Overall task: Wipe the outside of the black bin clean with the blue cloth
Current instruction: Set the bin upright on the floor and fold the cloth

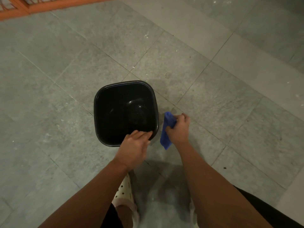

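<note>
2 forearms [92, 195] are reaching down past a pale perforated shoe [125, 189] toward the black bin [105, 122].
The left hand [134, 147] is laying straight, relaxed fingers [142, 134] on the near rim, seemingly steadying the bin standing upright on the tiled floor [65, 76]. The right hand [178, 129] is gripping the bunched blue cloth [167, 127] just beside the bin's right wall, likely readying a wipe.
</note>
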The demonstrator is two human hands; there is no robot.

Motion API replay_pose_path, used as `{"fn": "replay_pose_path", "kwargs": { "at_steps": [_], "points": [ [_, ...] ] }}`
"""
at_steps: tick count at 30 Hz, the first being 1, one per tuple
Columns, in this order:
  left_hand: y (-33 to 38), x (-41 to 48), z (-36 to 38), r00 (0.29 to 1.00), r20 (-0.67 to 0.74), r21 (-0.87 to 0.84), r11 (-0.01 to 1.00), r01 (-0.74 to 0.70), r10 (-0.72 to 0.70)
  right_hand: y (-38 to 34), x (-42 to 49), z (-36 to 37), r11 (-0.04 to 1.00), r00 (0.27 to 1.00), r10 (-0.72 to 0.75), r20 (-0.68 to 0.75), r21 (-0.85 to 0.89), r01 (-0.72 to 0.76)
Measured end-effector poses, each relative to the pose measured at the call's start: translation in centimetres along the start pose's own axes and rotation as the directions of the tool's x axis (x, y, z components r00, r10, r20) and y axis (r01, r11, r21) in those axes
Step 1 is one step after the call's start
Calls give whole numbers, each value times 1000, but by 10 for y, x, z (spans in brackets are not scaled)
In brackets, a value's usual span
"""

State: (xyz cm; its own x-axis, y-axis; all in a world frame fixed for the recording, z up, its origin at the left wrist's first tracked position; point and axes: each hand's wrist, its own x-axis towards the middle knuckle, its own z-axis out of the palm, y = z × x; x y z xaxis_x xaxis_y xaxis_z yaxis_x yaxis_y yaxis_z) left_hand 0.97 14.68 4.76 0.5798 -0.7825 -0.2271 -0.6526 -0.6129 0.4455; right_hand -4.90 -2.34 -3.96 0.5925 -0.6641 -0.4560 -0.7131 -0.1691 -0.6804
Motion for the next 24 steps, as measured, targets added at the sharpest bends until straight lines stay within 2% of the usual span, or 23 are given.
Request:
{"fn": "replay_pose_path", "kwargs": {
  "at_steps": [4,7,10,12,14,16,18,20,22,24],
  "points": [
    [17,11,-8,990,-136,31,999,38,-33,-6,5,-11,995,995,70,-71,78,-64],
    [45,32,-8,975,-219,-115,992,-53,26,-10,13,-21,990,992,74,-104,125,-61],
    [77,49,1,995,-87,-324,946,27,-58,-14,22,-35,977,990,92,-111,202,-68],
    [91,59,14,978,55,-419,884,206,-201,-17,28,-46,966,990,100,-99,247,-73],
    [95,70,25,901,202,-498,752,433,-385,-18,34,-56,964,993,62,-98,264,-34],
    [94,79,36,828,292,-556,620,554,-478,-18,37,-64,960,996,42,-77,281,-19],
    [92,84,46,795,356,-640,492,590,-491,-15,39,-69,967,998,42,-44,254,-29],
    [92,88,57,740,459,-724,275,632,-492,-9,39,-68,977,998,66,1,204,-65],
    [91,94,67,629,579,-719,39,694,-519,-3,40,-65,978,995,93,41,185,-99],
    [87,100,73,543,636,-685,-75,725,-548,0,42,-60,984,995,77,59,155,-85]
  ]
}}
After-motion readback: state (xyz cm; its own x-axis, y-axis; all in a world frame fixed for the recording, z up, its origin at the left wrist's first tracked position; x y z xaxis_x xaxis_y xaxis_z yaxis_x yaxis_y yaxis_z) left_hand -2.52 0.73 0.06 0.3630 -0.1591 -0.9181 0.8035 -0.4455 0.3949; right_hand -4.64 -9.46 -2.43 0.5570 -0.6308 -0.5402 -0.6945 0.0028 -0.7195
